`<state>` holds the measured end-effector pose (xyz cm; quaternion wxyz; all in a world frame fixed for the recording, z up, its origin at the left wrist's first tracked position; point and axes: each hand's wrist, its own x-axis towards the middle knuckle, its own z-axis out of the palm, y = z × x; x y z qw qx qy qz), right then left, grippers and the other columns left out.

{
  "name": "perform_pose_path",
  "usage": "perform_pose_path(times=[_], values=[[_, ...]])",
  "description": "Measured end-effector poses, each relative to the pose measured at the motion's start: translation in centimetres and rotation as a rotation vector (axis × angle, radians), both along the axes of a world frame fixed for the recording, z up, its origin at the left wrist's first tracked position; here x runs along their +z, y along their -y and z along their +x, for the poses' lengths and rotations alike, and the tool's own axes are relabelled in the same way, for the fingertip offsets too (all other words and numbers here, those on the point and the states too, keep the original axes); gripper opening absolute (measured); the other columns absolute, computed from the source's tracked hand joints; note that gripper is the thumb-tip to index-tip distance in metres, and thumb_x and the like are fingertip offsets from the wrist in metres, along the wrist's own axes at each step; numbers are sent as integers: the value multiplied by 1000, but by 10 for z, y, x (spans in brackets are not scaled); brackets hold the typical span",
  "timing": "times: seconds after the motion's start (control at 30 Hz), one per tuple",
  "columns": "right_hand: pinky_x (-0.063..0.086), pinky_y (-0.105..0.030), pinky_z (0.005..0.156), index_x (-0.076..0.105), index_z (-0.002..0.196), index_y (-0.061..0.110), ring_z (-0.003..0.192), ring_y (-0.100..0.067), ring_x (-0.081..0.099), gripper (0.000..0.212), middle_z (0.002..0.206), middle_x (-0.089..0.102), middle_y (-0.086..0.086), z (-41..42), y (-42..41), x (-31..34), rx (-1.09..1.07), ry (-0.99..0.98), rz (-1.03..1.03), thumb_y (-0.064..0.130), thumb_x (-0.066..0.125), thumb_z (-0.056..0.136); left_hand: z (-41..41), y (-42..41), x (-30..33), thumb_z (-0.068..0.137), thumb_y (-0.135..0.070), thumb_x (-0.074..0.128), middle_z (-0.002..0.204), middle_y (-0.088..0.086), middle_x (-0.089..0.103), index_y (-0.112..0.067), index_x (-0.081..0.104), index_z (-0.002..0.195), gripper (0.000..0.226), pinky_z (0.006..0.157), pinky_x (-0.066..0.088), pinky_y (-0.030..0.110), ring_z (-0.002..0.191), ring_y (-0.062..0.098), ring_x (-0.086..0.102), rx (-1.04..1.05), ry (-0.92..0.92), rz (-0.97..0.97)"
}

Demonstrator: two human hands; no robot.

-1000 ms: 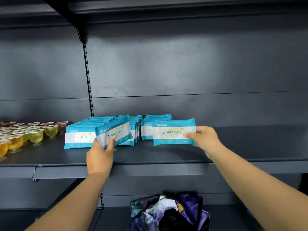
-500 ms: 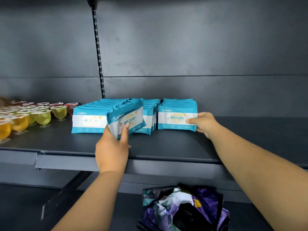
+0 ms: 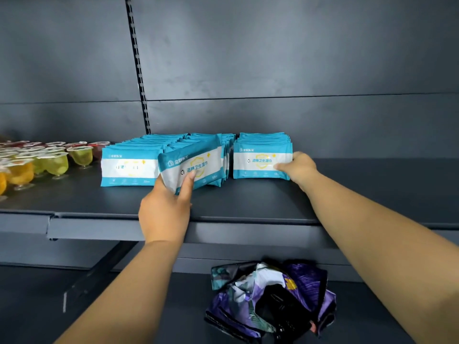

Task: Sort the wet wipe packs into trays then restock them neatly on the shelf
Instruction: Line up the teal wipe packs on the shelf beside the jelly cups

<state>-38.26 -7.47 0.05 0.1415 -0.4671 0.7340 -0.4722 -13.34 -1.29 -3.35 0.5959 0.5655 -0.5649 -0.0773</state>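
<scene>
One tilted wet wipe pack (image 3: 191,165) is pinched by left hand (image 3: 165,212), long axis slanting, just in front of middle row (image 3: 224,157); right hand (image 3: 299,168) fingers grip rt row's front pack (image 3: 260,161).

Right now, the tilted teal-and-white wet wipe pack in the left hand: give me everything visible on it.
The tilted teal-and-white wet wipe pack is a flat, soft-looking glossy pouch: teal bands along top and bottom, a white middle panel with a yellow shield mark and teal lettering. It leans with its right end raised, in front of the middle row of upright packs on the dark metal shelf. The left hand grips its lower left corner, thumb across the front. Whether its bottom edge touches the shelf cannot be told.
</scene>
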Motion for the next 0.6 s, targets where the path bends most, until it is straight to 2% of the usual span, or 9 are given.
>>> perform_pose_path(times=[0.07,0.13,0.17,0.23,0.3,0.37,0.4,0.5,0.6], values=[[41,-29,85,47,124,7,114,-26,52,50,128,50,-9,5,-9,4,-74,2,-40,24,69,82,0,-1,0,85,-54,49,79,17,69,-8,54,100,49,71,45,35,84,33,64,-8,3,6],[39,-29,92,47,122,10,114,-23,50,48,127,46,-9,14,-20,11,-125,4,-204,28,68,82,1,-1,0,84,-56,49,78,17,69,-8,55,99,50,73,47,37,83,33,65,-17,4,7],[40,-27,91,50,120,11,109,-20,51,45,123,49,-7,22,-25,15,-76,27,-287,28,68,83,1,0,0,84,-56,49,78,17,69,-9,56,99,50,74,47,37,83,33,65,-17,12,6],[42,-20,81,55,115,11,98,-14,51,37,111,54,-4,47,-40,22,178,163,-354,24,68,84,1,-1,1,83,-57,49,78,17,69,-10,59,97,50,76,49,39,82,34,65,-24,22,7],[42,-20,87,53,122,12,102,-11,52,40,116,56,-1,73,-55,24,463,318,-248,18,67,84,1,0,1,82,-59,49,78,17,68,-11,61,94,51,77,49,40,80,34,65,-40,18,19],[42,-25,96,48,129,13,108,-11,53,48,124,56,1,91,-61,20,643,419,-94,11,65,85,2,-1,2,81,-59,49,76,17,68,-10,60,91,51,75,49,39,80,34,65,-54,25,46],[42,-28,98,50,127,14,109,-12,54,46,124,58,1,97,-60,17,681,418,-46,8,65,84,2,-3,2,81,-59,50,76,18,68,-10,60,90,51,75,48,39,82,34,64,-61,23,56],[44,-39,102,64,102,17,108,-18,61,27,111,67,-1,100,-56,17,691,368,-5,6,70,79,0,-9,7,81,-58,51,81,18,67,-7,54,86,52,70,44,36,87,36,60,-53,54,71],[46,-41,100,67,96,11,104,-22,64,24,109,69,-9,82,-57,24,620,342,-42,1,72,75,0,-14,8,84,-57,50,80,4,61,-19,47,88,38,66,35,31,83,29,54,-83,62,57]])
